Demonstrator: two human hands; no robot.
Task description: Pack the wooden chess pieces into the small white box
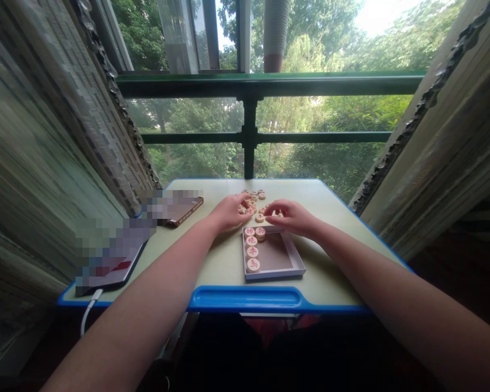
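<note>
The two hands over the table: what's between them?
In the head view, loose wooden-looking xiangqi pieces lie on the table between the left hand and right hand.

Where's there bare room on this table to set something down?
Bare table lies between the right hand and its right edge, and between the left forearm and tray; the tray's right side is bare too. Crowded: the pieces around the left hand, and far left, with device and brown box.

Framed by curtains (pixel 106 120) with dark ruffled edges, beside a window (pixel 213 32) bright with daylight, with leafy trees (pixel 318 114) beyond a green railing (pixel 188 85) and a pale, blue-rimmed worktop (pixel 318 196) set close before it.
</note>
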